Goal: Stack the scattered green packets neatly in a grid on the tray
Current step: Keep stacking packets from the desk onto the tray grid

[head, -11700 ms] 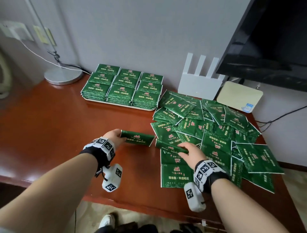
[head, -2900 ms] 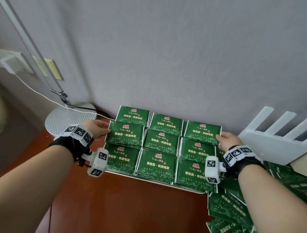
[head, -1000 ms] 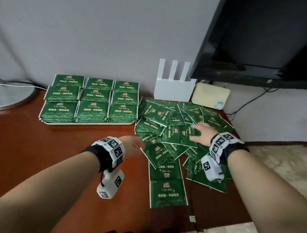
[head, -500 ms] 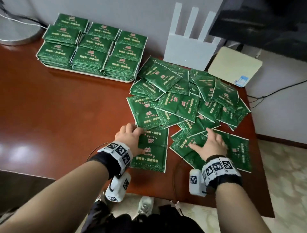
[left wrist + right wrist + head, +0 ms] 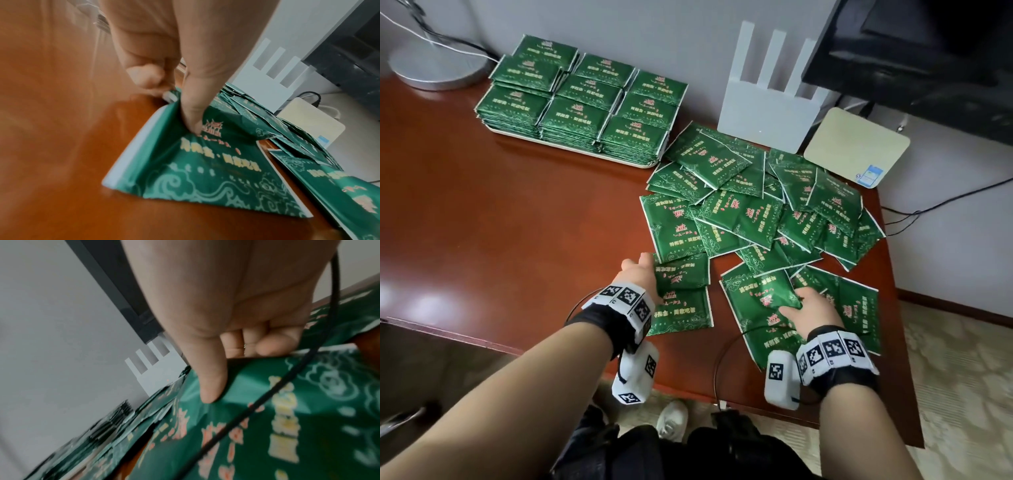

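Green packets [image 5: 750, 212] lie scattered in a loose pile on the right half of the brown table. At the back left, a white tray [image 5: 571, 150] holds a three-by-three grid of stacked packets [image 5: 582, 92]. My left hand [image 5: 640, 274] pinches the left edge of a packet [image 5: 685, 274] at the pile's near left; in the left wrist view the thumb [image 5: 191, 116] presses on that packet [image 5: 205, 170] with fingers curled under its raised edge. My right hand [image 5: 808, 308] grips another packet [image 5: 767, 291], thumb [image 5: 209, 386] on top and fingers beneath that packet [image 5: 267, 394].
A white router [image 5: 767, 102] and a beige box [image 5: 856, 147] stand against the wall behind the pile, under a black screen [image 5: 928, 51]. A round lamp base [image 5: 434, 68] sits at the back left. The table's front edge [image 5: 482, 339] is close to my wrists.
Half a second ago both hands lay flat on packets at the pile's near edge; now each has curled round a packet and raised its edge. Earlier they were at the tray.
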A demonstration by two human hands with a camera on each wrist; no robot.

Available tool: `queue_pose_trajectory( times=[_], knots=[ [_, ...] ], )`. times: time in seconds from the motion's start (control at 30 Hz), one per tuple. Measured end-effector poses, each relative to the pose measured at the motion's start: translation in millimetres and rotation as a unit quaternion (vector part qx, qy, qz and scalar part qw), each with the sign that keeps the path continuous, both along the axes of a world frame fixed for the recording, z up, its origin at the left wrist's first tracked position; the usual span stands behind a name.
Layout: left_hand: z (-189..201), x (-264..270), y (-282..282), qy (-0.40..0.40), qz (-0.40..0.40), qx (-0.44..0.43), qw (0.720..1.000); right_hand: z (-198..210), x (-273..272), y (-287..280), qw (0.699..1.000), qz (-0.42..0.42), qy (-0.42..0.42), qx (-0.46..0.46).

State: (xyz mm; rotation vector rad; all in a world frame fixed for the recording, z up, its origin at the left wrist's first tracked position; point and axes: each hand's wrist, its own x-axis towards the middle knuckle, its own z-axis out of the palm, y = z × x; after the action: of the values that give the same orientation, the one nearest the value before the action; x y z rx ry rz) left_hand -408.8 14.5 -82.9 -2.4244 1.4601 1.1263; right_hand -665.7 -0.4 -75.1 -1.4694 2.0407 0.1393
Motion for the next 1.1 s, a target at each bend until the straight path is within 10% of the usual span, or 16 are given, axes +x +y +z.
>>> queue_pose_trajectory(
  times=[0.23,0.5,0.8,1.1],
  knots=[
    [12.1,10.4,0.4,-0.050,-0.087,0.056,0.993,11.3,-18.2,10.7,0.993,0.034,-0.089,-0.065],
    [20.4,38.2,10.3,0.063,0.067,-0.074,0.993,42.8,-4.5,2.5,0.922,0.018,-0.341,-0.181],
    [44.5,65.0,19.8,0.104,0.049,-0.062,0.991,13.3,22.5,-11.7,0.970,0.049,-0.170,-0.169],
    [49.3,65.5,10.6,0.095,0.101,-0.147,0.979,18.9,23.2,-19.5,0.950,0.058,-0.204,-0.231]
  ],
)
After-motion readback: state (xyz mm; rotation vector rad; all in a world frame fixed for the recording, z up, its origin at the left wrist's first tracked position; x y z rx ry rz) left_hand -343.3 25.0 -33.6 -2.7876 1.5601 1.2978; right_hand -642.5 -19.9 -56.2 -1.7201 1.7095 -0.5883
